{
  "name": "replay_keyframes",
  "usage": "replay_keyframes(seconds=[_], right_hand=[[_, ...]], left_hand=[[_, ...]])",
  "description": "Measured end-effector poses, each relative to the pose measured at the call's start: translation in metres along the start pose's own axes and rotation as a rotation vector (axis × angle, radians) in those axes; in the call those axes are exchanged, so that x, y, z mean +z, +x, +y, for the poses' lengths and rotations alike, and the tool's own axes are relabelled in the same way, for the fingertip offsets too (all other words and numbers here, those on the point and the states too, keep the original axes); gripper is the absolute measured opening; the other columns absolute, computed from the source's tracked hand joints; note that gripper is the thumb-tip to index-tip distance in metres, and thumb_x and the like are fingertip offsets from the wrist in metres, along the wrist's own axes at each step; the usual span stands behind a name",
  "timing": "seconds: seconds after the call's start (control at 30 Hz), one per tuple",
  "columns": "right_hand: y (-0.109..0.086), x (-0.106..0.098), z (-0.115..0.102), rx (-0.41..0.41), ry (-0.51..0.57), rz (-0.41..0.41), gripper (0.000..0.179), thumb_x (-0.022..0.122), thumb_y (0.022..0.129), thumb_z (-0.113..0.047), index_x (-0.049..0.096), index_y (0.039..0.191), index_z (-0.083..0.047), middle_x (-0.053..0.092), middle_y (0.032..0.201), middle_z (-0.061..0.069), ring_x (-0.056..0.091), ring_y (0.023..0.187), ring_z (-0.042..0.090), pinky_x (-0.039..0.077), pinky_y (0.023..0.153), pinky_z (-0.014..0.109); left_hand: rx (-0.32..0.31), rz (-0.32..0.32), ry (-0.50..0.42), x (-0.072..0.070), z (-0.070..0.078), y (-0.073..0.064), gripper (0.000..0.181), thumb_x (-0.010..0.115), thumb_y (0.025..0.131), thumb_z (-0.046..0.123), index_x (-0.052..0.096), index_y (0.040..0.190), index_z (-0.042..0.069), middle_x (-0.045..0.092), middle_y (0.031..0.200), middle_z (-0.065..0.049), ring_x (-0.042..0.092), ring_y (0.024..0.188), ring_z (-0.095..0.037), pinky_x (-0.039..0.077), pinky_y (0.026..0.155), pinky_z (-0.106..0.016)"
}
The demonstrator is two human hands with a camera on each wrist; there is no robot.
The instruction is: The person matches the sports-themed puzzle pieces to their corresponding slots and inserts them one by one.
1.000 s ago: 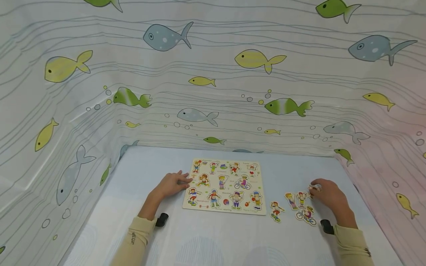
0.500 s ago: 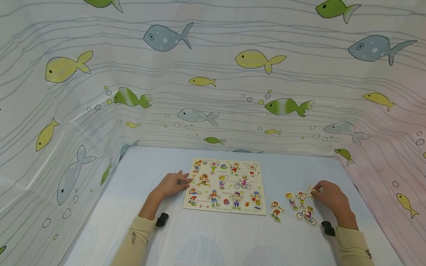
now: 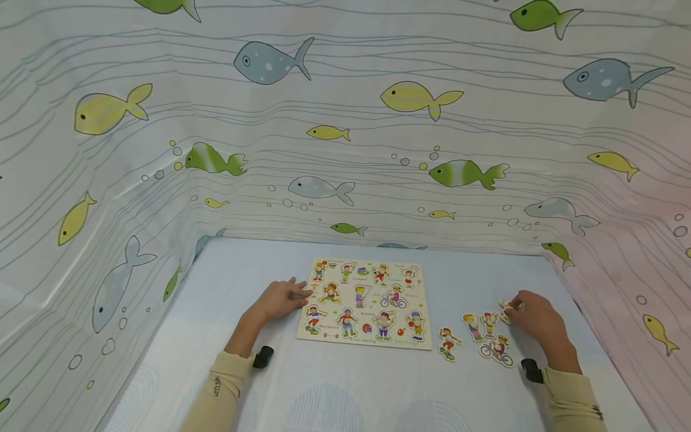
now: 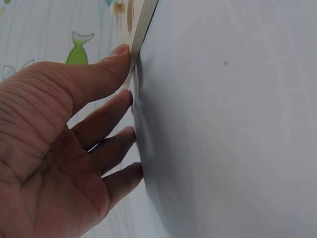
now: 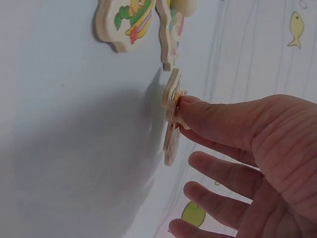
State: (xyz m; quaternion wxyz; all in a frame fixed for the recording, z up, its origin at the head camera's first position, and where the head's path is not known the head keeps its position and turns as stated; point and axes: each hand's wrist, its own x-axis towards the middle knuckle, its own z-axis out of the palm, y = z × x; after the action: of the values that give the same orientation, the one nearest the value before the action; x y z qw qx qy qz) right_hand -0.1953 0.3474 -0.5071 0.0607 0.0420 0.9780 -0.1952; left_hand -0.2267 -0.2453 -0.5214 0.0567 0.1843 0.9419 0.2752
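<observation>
A wooden peg puzzle board (image 3: 302,332) with pictures of children at sports lies on the table. My left hand (image 3: 281,298) is at its left edge, fingers spread loosely. In the left wrist view the thumb (image 4: 106,74) touches the board's side (image 4: 144,25) and the other fingertips rest low by the table. At the right, my right hand (image 3: 540,319) pinches a small wooden puzzle piece (image 5: 169,144) between thumb and forefinger; the remaining fingers stay apart from it. Its picture is mostly hidden by the fingers.
Left of the right hand lie several loose pieces: a cyclist (image 3: 496,351), a skateboarder (image 3: 447,344) and two standing figures, one in purple trousers (image 3: 473,330). The table (image 3: 324,390) is pale blue, with fish-printed sheeting (image 3: 367,162) rising behind and at both sides.
My right hand has shifted slightly to the right, and the piece in its fingers has changed its angle a little. The left hand and board have stayed put.
</observation>
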Motion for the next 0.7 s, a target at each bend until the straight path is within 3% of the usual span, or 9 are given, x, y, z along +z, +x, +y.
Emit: replay_keyframes(seconds=[0.17, 0.27, 0.4, 0.7], right_hand=[[0.0, -0.001, -0.004, -0.033, -0.003, 0.034, 0.023, 0.07, 0.091, -0.017, 0.061, 0.098, 0.003, 0.06, 0.106, 0.029, 0.054, 0.089, 0.038, 0.047, 0.068, 0.051], [0.0, -0.002, -0.007, -0.052, -0.007, 0.05, 0.023, 0.07, 0.091, -0.018, 0.062, 0.098, 0.003, 0.055, 0.118, 0.035, 0.052, 0.105, 0.049, 0.047, 0.081, 0.061], [0.001, -0.004, -0.016, -0.089, -0.009, 0.07, 0.023, 0.07, 0.091, -0.018, 0.064, 0.099, 0.004, 0.043, 0.133, 0.041, 0.036, 0.125, 0.059, 0.034, 0.097, 0.07], [0.01, -0.004, -0.035, -0.173, -0.013, 0.086, 0.019, 0.072, 0.09, -0.015, 0.065, 0.094, 0.003, 0.055, 0.121, 0.035, 0.05, 0.111, 0.051, 0.046, 0.082, 0.062]], left_hand=[[-0.006, -0.002, -0.012, 0.0, 0.001, 0.0, 0.03, 0.072, 0.091, 0.021, 0.072, 0.119, 0.011, 0.058, 0.135, -0.013, 0.04, 0.135, -0.043, 0.028, 0.109, -0.062], [0.009, 0.008, -0.027, -0.002, 0.003, -0.002, 0.031, 0.073, 0.09, 0.02, 0.072, 0.119, 0.01, 0.058, 0.135, -0.014, 0.04, 0.134, -0.045, 0.028, 0.109, -0.063], [0.031, 0.025, -0.023, -0.002, 0.004, -0.003, 0.031, 0.073, 0.09, 0.021, 0.072, 0.118, 0.01, 0.059, 0.133, -0.016, 0.041, 0.133, -0.047, 0.029, 0.107, -0.065], [-0.023, 0.005, -0.039, 0.001, 0.002, -0.001, 0.03, 0.073, 0.09, 0.018, 0.072, 0.119, 0.01, 0.057, 0.135, -0.013, 0.039, 0.136, -0.042, 0.027, 0.111, -0.061]])
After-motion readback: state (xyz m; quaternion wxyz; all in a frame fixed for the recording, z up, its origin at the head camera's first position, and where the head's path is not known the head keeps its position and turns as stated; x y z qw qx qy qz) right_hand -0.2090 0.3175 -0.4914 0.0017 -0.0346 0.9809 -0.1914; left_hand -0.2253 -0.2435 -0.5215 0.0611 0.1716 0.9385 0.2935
